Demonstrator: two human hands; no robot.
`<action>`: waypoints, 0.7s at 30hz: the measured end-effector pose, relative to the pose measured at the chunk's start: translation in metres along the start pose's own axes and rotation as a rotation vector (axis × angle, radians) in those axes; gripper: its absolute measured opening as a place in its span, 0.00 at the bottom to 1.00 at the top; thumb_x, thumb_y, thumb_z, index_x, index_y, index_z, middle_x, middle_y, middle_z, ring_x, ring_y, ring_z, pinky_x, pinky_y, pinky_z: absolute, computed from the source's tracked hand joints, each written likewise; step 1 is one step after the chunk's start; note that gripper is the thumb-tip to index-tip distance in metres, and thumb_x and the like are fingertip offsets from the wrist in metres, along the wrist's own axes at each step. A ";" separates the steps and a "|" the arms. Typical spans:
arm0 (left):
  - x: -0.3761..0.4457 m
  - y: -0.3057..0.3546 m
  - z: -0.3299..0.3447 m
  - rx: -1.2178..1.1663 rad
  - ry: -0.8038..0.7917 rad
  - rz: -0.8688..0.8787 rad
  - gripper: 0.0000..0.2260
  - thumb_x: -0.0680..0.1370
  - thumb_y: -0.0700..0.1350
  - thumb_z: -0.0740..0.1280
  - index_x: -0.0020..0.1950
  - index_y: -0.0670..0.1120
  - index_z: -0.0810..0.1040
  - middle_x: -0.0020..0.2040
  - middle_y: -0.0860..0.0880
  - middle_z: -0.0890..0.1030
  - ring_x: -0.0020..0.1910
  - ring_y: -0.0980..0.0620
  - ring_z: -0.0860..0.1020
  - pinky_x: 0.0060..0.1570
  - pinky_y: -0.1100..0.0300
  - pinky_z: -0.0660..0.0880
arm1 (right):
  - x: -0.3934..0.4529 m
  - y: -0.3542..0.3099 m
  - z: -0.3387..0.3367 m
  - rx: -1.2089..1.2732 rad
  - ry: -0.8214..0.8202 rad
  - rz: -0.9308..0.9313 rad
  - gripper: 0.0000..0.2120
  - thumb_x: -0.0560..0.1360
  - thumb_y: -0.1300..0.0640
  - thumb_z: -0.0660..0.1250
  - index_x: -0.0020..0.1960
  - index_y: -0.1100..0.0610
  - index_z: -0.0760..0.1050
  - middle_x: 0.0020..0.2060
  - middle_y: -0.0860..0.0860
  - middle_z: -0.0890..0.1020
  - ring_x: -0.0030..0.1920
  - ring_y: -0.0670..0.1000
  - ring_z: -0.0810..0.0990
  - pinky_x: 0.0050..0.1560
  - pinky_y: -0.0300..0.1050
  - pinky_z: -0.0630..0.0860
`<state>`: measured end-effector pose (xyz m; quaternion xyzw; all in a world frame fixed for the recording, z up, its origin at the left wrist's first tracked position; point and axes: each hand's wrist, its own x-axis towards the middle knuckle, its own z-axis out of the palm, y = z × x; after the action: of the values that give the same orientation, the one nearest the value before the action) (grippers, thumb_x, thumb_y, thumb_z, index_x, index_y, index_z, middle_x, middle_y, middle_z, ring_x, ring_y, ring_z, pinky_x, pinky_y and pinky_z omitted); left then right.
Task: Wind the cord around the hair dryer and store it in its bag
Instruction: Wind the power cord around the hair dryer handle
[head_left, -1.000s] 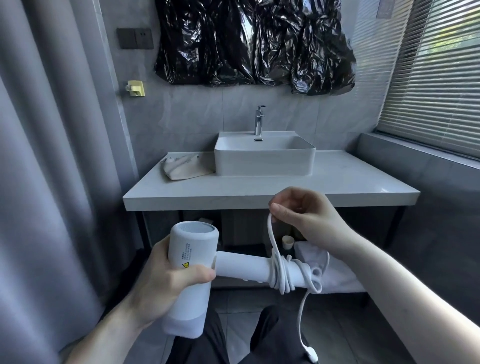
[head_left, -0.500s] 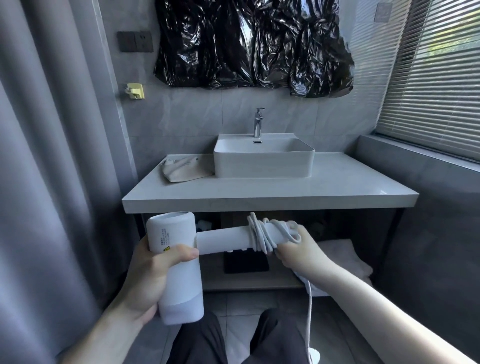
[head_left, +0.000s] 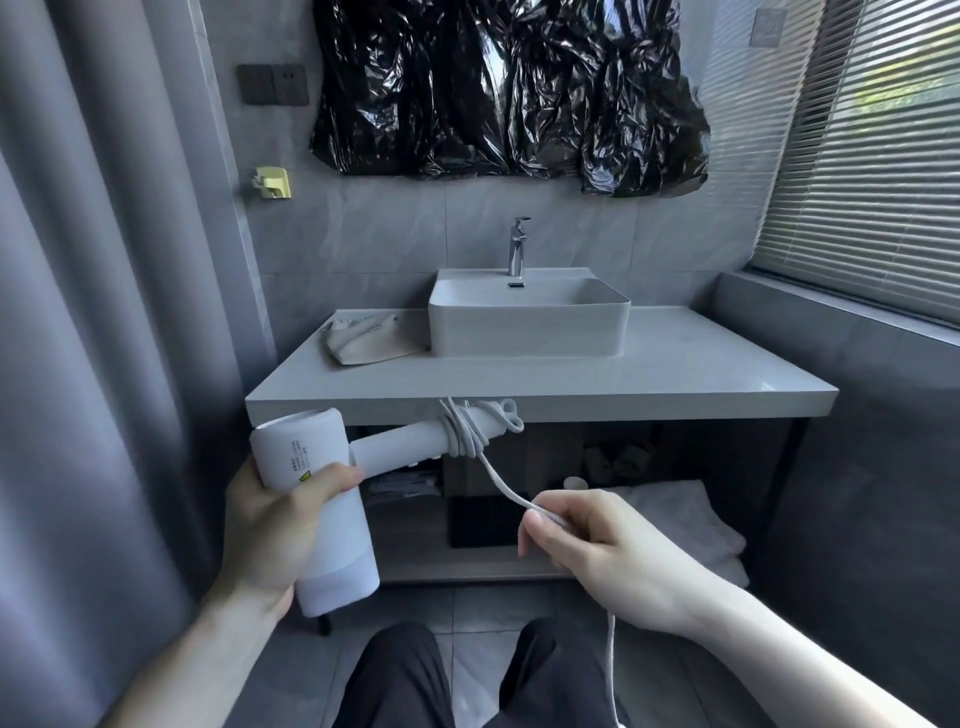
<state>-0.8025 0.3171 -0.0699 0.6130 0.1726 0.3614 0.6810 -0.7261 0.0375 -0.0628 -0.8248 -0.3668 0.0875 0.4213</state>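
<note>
1. Left hand (head_left: 283, 525) gripped white hair dryer (head_left: 322, 499) by its barrel, thumb over the front; handle pointed right and slightly up, in front of the counter (head_left: 675, 374) edge.
2. Cord (head_left: 501, 483) sat wound in several loops around the handle's far end.
3. Right hand (head_left: 597, 545) pinched the cord's free length between thumb and fingers, below and right of the handle; the rest hung down past the wrist.
4. Beige bag (head_left: 366, 340) lay on the counter, touching the sink (head_left: 527, 325) on its left side.
</note>
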 end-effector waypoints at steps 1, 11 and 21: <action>0.000 -0.002 0.000 0.033 0.007 0.007 0.15 0.61 0.43 0.78 0.46 0.46 0.81 0.31 0.57 0.83 0.30 0.56 0.81 0.33 0.57 0.77 | -0.002 -0.005 -0.003 -0.032 0.021 -0.024 0.18 0.87 0.47 0.62 0.43 0.54 0.79 0.29 0.46 0.67 0.31 0.46 0.64 0.33 0.41 0.62; -0.012 -0.007 -0.004 0.241 -0.221 -0.039 0.17 0.60 0.43 0.79 0.46 0.43 0.82 0.33 0.50 0.84 0.31 0.54 0.82 0.34 0.52 0.78 | 0.016 -0.031 -0.036 -0.022 0.219 -0.074 0.21 0.84 0.49 0.69 0.36 0.57 0.78 0.27 0.46 0.71 0.31 0.44 0.67 0.34 0.41 0.66; -0.024 0.000 0.005 0.318 -0.302 0.084 0.17 0.62 0.42 0.81 0.47 0.52 0.83 0.39 0.48 0.87 0.33 0.57 0.81 0.35 0.62 0.78 | 0.025 -0.041 -0.036 -0.117 0.053 -0.133 0.22 0.82 0.46 0.73 0.31 0.53 0.77 0.24 0.44 0.67 0.27 0.44 0.64 0.30 0.34 0.63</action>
<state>-0.8152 0.2964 -0.0743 0.7663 0.0978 0.2620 0.5784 -0.7131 0.0472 -0.0048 -0.8240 -0.4138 0.0158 0.3868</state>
